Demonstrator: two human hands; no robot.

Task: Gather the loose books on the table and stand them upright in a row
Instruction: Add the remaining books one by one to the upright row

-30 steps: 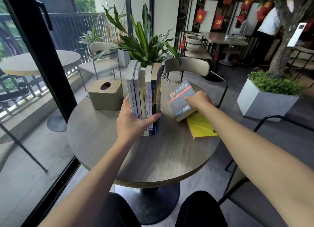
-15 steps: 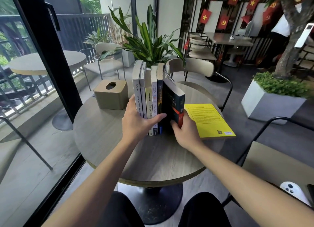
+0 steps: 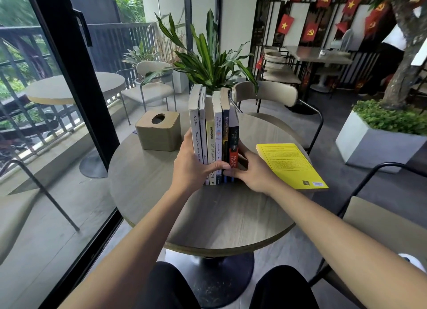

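Observation:
Several books stand upright in a row [image 3: 211,133] at the middle of the round wooden table [image 3: 219,218], spines facing me. My left hand [image 3: 193,165] clasps the row's left end, thumb across the lower spines. My right hand [image 3: 250,172] presses the dark book with the red spine [image 3: 233,142] against the row's right end. A yellow book [image 3: 290,164] lies flat on the table to the right, apart from both hands.
A tan tissue box [image 3: 158,130] sits on the table left of the row. A potted plant [image 3: 208,57] and a beige chair [image 3: 268,96] stand behind the table, another chair [image 3: 379,225] at my right. A glass door frame [image 3: 76,82] runs along the left.
My right hand lifted the dark book off the yellow one, carried it left and stood it against the right end of the row. My left hand stayed on the row.

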